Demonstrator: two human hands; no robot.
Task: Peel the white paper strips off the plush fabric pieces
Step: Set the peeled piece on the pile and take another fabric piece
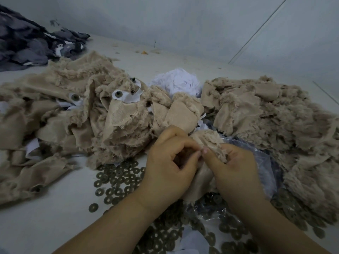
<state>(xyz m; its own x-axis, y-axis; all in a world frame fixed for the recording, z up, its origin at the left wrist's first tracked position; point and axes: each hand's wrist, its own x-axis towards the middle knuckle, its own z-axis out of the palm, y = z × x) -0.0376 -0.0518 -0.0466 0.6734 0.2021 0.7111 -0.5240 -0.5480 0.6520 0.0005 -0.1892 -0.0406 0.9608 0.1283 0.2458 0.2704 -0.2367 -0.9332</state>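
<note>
Both hands meet over one small plush fabric piece (209,142), held up off the table (55,208) so its edge can be worked. Left hand (168,169): fingers curled inward, tips bunched at the piece's near edge, pinching something there; whether it is a paper strip I cannot tell, as the curled fingers hide it. Right hand (236,169): thumb on top, fingers wrapped under, gripping the fluffy side, probably to brace the piece against the left hand's pull.

Just beyond the fingertips lies a crumpled heap of white paper strips (178,81), likely the discard spot, kept within easy toss. Left of the left-hand fingers, a pile of plush pieces (73,110), several with white paper (128,97) round stud eyes, so seemingly unpeeled. Right of the right-hand fingers, a second plush pile (275,114) showing no white; perhaps finished stock.

Beneath the wrists: scattered round washers (117,180) and a clear plastic bag (264,158). Far left, dark grey fabric (27,44).
</note>
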